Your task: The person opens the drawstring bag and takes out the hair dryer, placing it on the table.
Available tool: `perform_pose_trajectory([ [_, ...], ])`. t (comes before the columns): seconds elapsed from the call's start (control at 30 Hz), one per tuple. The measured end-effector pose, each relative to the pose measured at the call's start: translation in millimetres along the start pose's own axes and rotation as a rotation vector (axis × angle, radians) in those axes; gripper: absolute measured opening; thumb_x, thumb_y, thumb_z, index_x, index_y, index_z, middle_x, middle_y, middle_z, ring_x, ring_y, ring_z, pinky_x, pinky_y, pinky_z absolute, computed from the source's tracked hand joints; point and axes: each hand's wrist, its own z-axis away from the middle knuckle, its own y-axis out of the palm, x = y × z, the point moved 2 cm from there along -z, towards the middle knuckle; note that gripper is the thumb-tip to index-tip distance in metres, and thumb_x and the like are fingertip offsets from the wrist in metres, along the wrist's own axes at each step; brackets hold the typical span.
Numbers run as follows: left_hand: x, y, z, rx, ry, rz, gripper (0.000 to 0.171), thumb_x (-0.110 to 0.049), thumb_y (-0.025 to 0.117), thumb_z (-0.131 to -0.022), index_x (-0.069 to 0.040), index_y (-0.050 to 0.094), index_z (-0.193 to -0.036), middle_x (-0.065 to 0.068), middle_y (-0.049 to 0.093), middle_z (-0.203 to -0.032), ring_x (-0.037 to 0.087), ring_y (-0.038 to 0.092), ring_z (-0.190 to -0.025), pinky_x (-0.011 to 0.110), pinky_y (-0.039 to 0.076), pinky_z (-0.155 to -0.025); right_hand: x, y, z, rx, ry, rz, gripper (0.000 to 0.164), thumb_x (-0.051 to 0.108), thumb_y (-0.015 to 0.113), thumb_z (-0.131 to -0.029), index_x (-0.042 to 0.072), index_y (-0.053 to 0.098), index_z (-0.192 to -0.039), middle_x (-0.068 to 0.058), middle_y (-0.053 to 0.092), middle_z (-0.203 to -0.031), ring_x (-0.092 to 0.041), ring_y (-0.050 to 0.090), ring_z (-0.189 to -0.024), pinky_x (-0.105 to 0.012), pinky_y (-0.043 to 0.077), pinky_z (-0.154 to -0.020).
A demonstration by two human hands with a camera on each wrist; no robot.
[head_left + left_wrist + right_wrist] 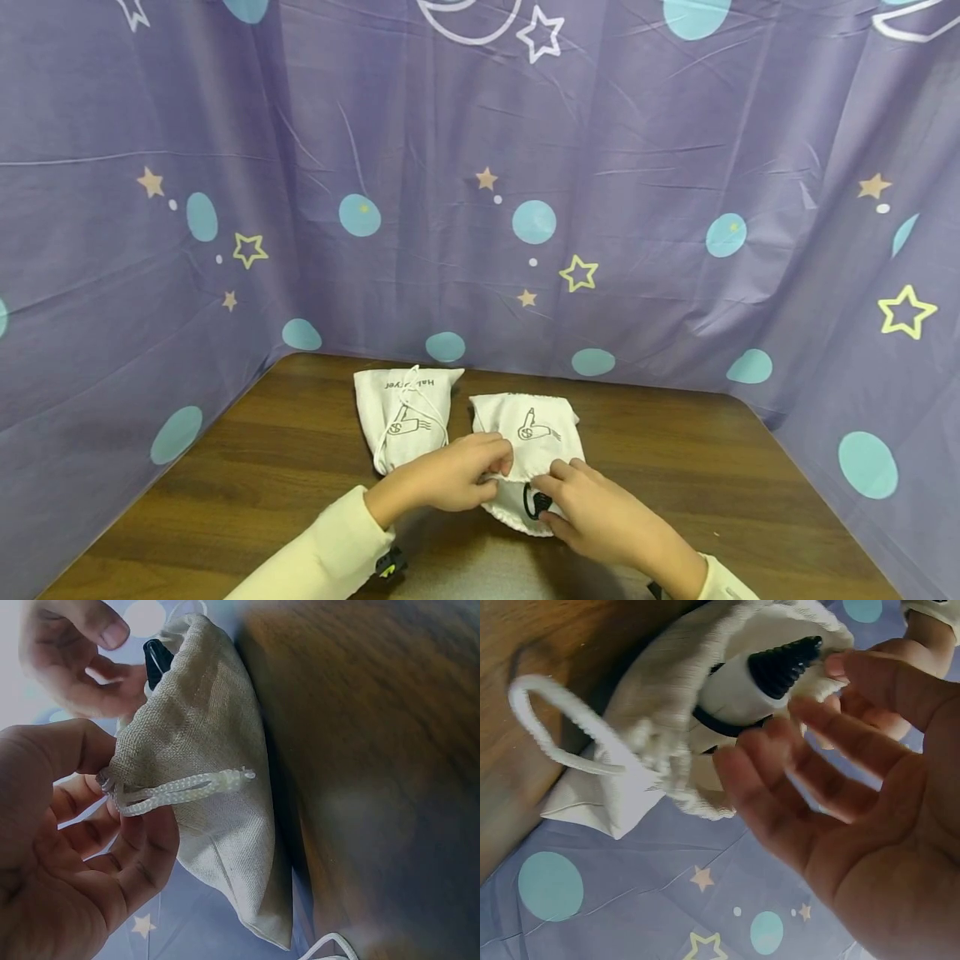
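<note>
The left hand (461, 475) pinches the rim of a white cloth bag (525, 417) near the drawstring (225, 780), probably to keep its mouth from sagging shut. The right hand (600, 512) is at the other side of that mouth, thumb and bent fingers apart with a moderate gap between them; whether a fingertip presses the cloth I cannot tell. Between the hands, in the gaping mouth, a black ribbed sleeve (784, 667) points outward from a white body (739, 694), the rest hidden by cloth (the printed hair dryer hints at what it is). The bag lies on the bench (675, 467) with its mouth towards the person, which seems to suit both hands reaching it from the near side. Just beside it, past the left hand, lies a second bag (373, 400) with a similar print, its white cord trailing over the front. Behind the bench hangs a purple curtain (450, 125) with stars and blue spots.
</note>
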Motion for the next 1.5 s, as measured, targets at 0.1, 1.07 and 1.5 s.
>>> perform_pose_trajectory([
  [0.1, 0.5, 0.9, -0.7, -0.016, 0.013, 0.006, 0.022, -0.004, 0.068, -0.083, -0.017, 0.053, -0.094, -0.004, 0.051, -0.086, 0.004, 0.044, -0.076, 0.018, 0.040, -0.069, -2.0, 3.8, -0.2, -0.059, 0.034, 0.039, 0.041, 0.027, 0.076, -0.092, 0.008, 0.064, -0.127, 0.002, 0.061, -0.104, -0.013, 0.052, -0.086, -0.033, 0.051, -0.077],
  [1.07, 24.0, -2.0, 0.8, -0.090, -0.089, -0.043, 0.013, -0.019, 0.069, -0.094, -0.012, 0.060, -0.102, 0.004, 0.058, -0.099, 0.018, 0.053, -0.090, 0.032, 0.047, -0.082, -23.5, 12.1, -4.5, 0.015, 0.205, -0.187, 0.040, 0.020, 0.087, -0.077, 0.012, 0.060, -0.105, -0.002, 0.054, -0.104, -0.016, 0.050, -0.086, -0.037, 0.047, -0.073],
  [1.5, 51.5, 0.8, -0.1, -0.128, -0.174, -0.508, 0.032, 0.008, 0.071, -0.076, -0.012, 0.061, -0.099, 0.003, 0.059, -0.094, 0.024, 0.058, -0.083, 0.038, 0.050, -0.062, -28.6, 14.1, -4.4, -0.049, 0.205, -0.116, 0.041, 0.011, 0.088, -0.070, 0.012, 0.055, -0.093, 0.001, 0.049, -0.091, -0.012, 0.045, -0.076, -0.033, 0.043, -0.066],
])
